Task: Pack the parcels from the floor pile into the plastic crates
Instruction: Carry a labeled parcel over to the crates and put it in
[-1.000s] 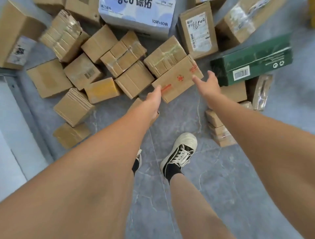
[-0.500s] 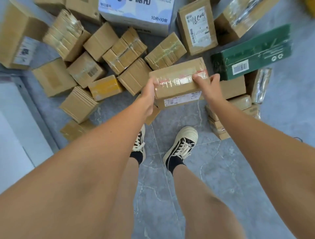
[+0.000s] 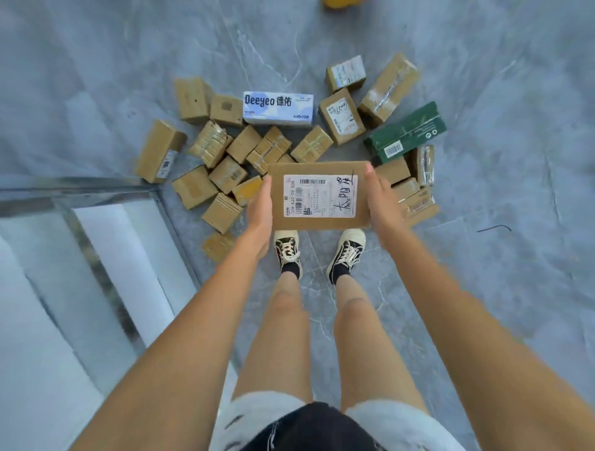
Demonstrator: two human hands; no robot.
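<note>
I hold a flat brown cardboard parcel (image 3: 318,195) between both hands above my feet, its white shipping label with handwriting facing up. My left hand (image 3: 260,212) grips its left edge and my right hand (image 3: 381,201) grips its right edge. Behind it on the grey floor lies the pile of several brown parcels (image 3: 225,161), a blue and white Deeyeo box (image 3: 278,108) and a dark green box (image 3: 407,133). No plastic crate is in sight.
A metal-framed glass or white panel (image 3: 96,244) runs along the left, close to the pile's left side. A yellow object (image 3: 341,2) shows at the top edge. Grey marbled floor (image 3: 499,209) stretches to the right and behind the pile. My shoes (image 3: 346,254) stand just below the parcel.
Both hands took hold of the parcel on the pile, lifted it and turned its label side up. The view has risen well away from the floor.
</note>
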